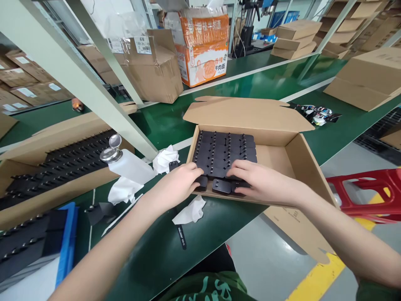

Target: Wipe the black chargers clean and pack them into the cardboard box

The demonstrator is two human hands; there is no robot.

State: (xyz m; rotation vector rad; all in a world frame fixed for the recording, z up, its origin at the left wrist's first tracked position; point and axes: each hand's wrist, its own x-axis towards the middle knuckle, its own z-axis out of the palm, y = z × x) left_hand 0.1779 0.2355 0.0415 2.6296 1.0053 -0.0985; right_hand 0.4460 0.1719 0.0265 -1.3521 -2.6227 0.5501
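An open cardboard box (278,156) in front of me holds rows of flat black parts (221,150) with small round studs along their edges. My left hand (181,182) reaches over the box's near left corner, its fingers closed on a black part (202,182) in the front row. Over the middle of that row is my right hand (255,177), fingers bent around another black part (238,184), which they partly hide. Between the two hands lies a black piece with two small holes (222,186).
Left of the box are a white pump bottle (133,165), crumpled white wipes (165,159) and a long box of black parts (72,156). A blue crate (70,238) stands nearer. A black strip tool (181,236) lies in front; a red stool (369,192) is at right.
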